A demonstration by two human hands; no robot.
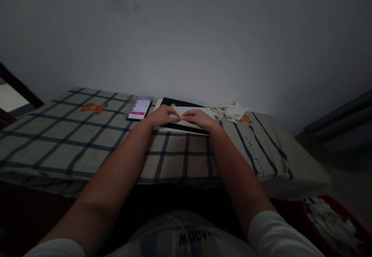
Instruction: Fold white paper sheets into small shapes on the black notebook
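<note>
Right now, both your hands meet over a small white strip, which slants up above a white sheet on a black board. Your right hand appears to pinch the strip's near end between thumb and fingertips. Your left hand has thumb and forefinger at it from the other side; whether they are closed on it or only steadying it, you cannot tell from this view.

Watch that near end: your fingertips crowd together there, so one hand's push could crease the strip or slide it out of the other's pinch. White on white in this dim light, a dropped strip could be hard to pick out against the sheet. The sheet looks loose, so a dragging wrist might shift it on the board.

Mind your right side too. The pile of pale pieces sits just beyond that hand on the checked cloth, and an outward sweep could scatter it. On your left, the phone lies near enough that a swinging elbow or forearm might nudge it.
</note>
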